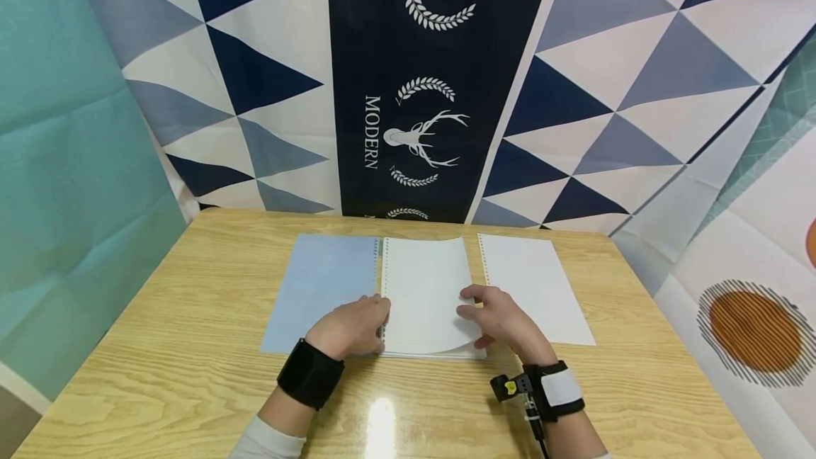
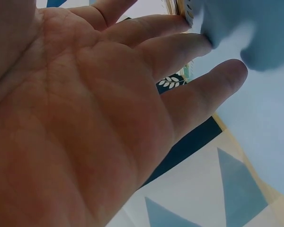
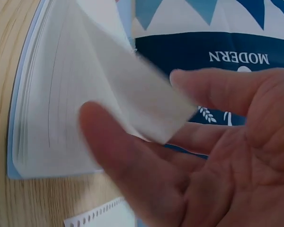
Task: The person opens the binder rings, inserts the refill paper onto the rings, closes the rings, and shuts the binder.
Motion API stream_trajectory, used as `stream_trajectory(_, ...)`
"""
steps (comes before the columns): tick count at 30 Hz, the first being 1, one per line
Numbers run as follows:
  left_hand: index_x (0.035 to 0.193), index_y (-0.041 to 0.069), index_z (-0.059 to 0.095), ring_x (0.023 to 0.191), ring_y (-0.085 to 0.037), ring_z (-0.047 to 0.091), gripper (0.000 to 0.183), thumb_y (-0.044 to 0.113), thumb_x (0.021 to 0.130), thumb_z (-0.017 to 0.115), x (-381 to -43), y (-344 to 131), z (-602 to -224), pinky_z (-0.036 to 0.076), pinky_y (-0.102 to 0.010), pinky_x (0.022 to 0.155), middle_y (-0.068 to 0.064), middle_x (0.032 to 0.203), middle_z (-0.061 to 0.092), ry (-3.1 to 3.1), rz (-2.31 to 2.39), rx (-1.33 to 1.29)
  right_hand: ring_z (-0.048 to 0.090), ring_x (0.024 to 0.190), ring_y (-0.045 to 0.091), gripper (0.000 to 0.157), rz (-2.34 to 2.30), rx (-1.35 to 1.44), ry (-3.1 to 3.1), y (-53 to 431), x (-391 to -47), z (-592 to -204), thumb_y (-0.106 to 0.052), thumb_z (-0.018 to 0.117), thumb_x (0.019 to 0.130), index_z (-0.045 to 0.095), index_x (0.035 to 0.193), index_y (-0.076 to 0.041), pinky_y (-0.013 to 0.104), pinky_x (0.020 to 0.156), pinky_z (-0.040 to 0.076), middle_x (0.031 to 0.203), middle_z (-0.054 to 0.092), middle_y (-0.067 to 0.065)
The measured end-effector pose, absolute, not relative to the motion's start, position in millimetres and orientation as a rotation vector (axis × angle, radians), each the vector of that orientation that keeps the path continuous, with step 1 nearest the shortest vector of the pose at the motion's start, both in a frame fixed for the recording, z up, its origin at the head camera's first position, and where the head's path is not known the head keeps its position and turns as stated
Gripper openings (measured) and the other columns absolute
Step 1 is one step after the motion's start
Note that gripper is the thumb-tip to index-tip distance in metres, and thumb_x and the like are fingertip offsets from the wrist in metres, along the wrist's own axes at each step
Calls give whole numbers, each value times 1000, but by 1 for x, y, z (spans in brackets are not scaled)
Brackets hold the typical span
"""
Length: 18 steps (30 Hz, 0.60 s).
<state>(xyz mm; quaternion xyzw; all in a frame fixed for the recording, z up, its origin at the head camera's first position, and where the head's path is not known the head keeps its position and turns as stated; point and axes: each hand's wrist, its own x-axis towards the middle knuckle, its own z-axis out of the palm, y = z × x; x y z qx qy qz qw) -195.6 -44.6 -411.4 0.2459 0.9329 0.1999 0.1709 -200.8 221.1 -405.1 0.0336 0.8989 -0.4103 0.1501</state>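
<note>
A stack of white punched paper lies mid-table, its row of holes along the left edge. At that edge is my left hand; in the left wrist view its fingers reach out fairly straight, near or against the punched edge and a blue surface. My right hand is at the stack's right edge, where the top page bows upward. In the right wrist view this lifted page is blurred between spread thumb and fingers. A blue sheet shows under the white pages there.
A blue punched sheet lies left of the stack, and a white punched sheet lies to its right. The wooden table ends at a patterned cloth wall. Black bands circle both wrists.
</note>
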Motion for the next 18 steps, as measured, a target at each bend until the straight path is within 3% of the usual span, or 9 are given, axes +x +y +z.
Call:
stream_trajectory(4,98,10,54,82,-19,44,27,13,89,79,-196,-44,-412,36,-35,70,-1,94,49,2654,559,701,63,67,25,46,-1039,64,2651,223,-200,-406,-23,65,99,59,139,-1,35,56,55,148,51,26)
stream_trajectory(5,98,10,54,82,-19,44,27,13,89,79,-196,-44,-412,36,-35,70,-1,94,49,2656,558,701,61,68,23,46,-1005,39,2672,223,-200,-406,-23,64,99,59,138,0,34,56,54,144,54,26)
stream_trajectory(10,98,10,54,83,-20,44,28,13,88,79,-195,-44,-412,36,-35,70,-1,94,49,2661,553,701,62,86,22,41,-788,-62,2808,222,-200,-405,-25,64,99,65,128,3,36,70,52,134,63,24)
stream_trajectory(18,99,11,54,84,-20,44,26,12,89,78,-195,-43,-412,35,-35,69,-1,95,49,2662,537,693,61,118,31,40,-762,-161,2822,213,-197,-405,-24,67,97,66,127,3,51,96,52,141,59,24)
